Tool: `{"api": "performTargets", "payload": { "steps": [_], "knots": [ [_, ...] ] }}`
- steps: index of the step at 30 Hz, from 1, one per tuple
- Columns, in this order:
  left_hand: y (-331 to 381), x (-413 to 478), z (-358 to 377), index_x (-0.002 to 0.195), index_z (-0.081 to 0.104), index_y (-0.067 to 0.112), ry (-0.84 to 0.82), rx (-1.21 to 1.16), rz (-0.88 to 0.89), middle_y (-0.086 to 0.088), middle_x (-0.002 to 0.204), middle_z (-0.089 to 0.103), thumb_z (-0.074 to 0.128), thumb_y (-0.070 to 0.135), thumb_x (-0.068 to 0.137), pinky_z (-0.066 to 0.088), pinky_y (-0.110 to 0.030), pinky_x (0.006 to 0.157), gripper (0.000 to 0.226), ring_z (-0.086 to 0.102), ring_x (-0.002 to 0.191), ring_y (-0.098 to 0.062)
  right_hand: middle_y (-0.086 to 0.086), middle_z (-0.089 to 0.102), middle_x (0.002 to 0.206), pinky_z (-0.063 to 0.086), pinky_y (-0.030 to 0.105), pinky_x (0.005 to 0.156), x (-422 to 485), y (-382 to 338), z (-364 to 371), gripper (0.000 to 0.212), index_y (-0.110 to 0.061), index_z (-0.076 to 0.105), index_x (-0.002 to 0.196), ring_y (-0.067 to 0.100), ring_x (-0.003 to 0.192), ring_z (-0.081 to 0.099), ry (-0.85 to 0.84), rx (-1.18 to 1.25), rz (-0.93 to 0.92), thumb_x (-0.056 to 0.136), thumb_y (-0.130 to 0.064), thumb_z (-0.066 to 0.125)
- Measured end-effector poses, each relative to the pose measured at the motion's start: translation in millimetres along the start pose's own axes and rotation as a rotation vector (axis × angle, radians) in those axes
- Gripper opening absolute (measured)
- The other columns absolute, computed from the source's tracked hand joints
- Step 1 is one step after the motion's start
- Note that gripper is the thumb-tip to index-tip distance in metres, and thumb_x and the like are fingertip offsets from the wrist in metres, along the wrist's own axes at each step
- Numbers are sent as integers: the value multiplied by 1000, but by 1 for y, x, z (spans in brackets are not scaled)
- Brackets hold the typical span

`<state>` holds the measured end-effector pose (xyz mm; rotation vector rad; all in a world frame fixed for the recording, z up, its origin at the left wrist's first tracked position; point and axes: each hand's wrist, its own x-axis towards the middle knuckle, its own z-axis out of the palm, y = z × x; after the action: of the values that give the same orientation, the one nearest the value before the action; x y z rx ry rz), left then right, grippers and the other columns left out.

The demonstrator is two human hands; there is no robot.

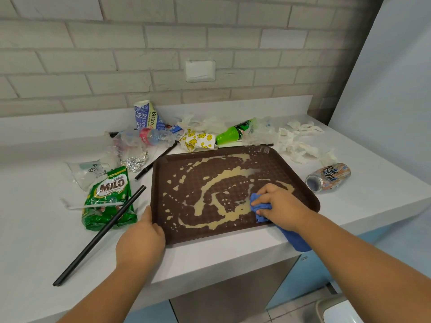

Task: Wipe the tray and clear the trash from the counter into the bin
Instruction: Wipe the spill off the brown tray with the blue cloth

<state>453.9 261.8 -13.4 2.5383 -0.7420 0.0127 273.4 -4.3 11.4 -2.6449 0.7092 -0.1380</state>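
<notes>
The brown tray [279, 164] lies flat on the white counter [210, 259], its near rim almost parallel to the counter's front edge and close to it. Beige spilled liquid [224, 176] covers the middle and left of the tray floor in streaks and drops; the far-right area is largely clean.

The left hand [140, 241] grasps the tray's near-left corner, thumb lying along the left rim. The right hand [279, 206] clutches a bunched blue cloth [258, 206] against the tray floor near the right rim. The cloth's free end hangs over the counter's front edge.

Clearances:
- Left rim: a green Milo packet [108, 197] and a long black straw [98, 236] lie just beside it.
- Far rim: a smiley-print wrapper [198, 141] and a green bottle [233, 134] sit just behind it, and a second black straw [156, 162] crosses the far-left corner.
- Right rim: a strip of bare counter separates it from a crushed can [328, 177] on its side.
- Torn tissues [300, 145] are scattered behind the can.

A paper cup [145, 115], clear plastic bottle [154, 136] and crumpled foil [136, 162] lie at far left.
</notes>
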Motion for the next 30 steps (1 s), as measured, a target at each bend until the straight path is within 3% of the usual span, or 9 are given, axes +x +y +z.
{"api": "performTargets", "payload": {
  "steps": [2, 5, 9, 14, 19, 23, 27, 30],
  "knots": [
    [0, 0, -1, 136, 36, 25, -2, 0, 1, 3, 62, 53, 37, 17, 92, 37, -26, 44, 45, 51, 55, -14, -3, 50, 116, 37, 19, 93, 0, 3, -7, 25, -17, 70, 113, 15, 106, 51, -34, 52, 6, 88, -18, 66],
    [0, 0, 0, 136, 36, 25, -2, 6, -4, 3, 62, 53, 37, 17, 92, 34, -25, 43, 45, 51, 55, -14, 0, 51, 119, 38, 21, 94, 5, 2, -4, 24, -16, 70, 111, 19, 108, 53, 81, -34, 66, 88, -20, 65],
    [0, 0, 0, 139, 33, 26, 0, 6, -8, 4, 63, 53, 36, 19, 93, 34, -25, 43, 47, 51, 55, -12, -5, 49, 117, 39, 21, 96, 5, -5, 2, 26, -16, 70, 114, 15, 107, 51, -50, 69, -32, 88, -18, 65],
    [0, 0, 0, 135, 37, 25, 1, 2, -6, 2, 60, 54, 36, 17, 92, 36, -26, 44, 45, 52, 53, -15, -1, 52, 121, 41, 21, 93, 13, -2, 5, 27, -15, 67, 115, 19, 107, 54, 74, -21, 72, 89, -14, 62],
    [0, 1, 1, 135, 37, 26, -1, 9, -8, 2, 61, 55, 36, 18, 92, 39, -27, 44, 44, 52, 54, -16, -5, 51, 122, 36, 18, 94, 9, -2, -6, 25, -19, 70, 112, 15, 110, 51, -98, 92, -25, 88, -14, 65],
    [-1, 2, 2, 134, 39, 25, 2, 18, -9, 1, 61, 55, 36, 18, 91, 41, -28, 46, 43, 52, 54, -17, -2, 50, 125, 40, 24, 99, 12, -11, 4, 25, -16, 69, 114, 19, 110, 52, -11, 6, 0, 89, -17, 63],
    [-1, 1, 1, 127, 42, 24, 6, 22, -11, 0, 61, 55, 37, 18, 90, 43, -29, 46, 37, 52, 54, -17, -5, 50, 122, 35, 11, 90, 10, -12, 1, 25, -18, 70, 113, 13, 109, 50, -112, 95, -73, 89, -13, 64],
    [-1, 1, 2, 127, 42, 24, 10, 23, -9, 0, 61, 54, 37, 17, 91, 40, -27, 45, 38, 52, 54, -17, -1, 51, 125, 38, 22, 99, 14, -10, -1, 24, -16, 70, 112, 19, 113, 51, -35, 23, 2, 89, -14, 63]
  ]
}}
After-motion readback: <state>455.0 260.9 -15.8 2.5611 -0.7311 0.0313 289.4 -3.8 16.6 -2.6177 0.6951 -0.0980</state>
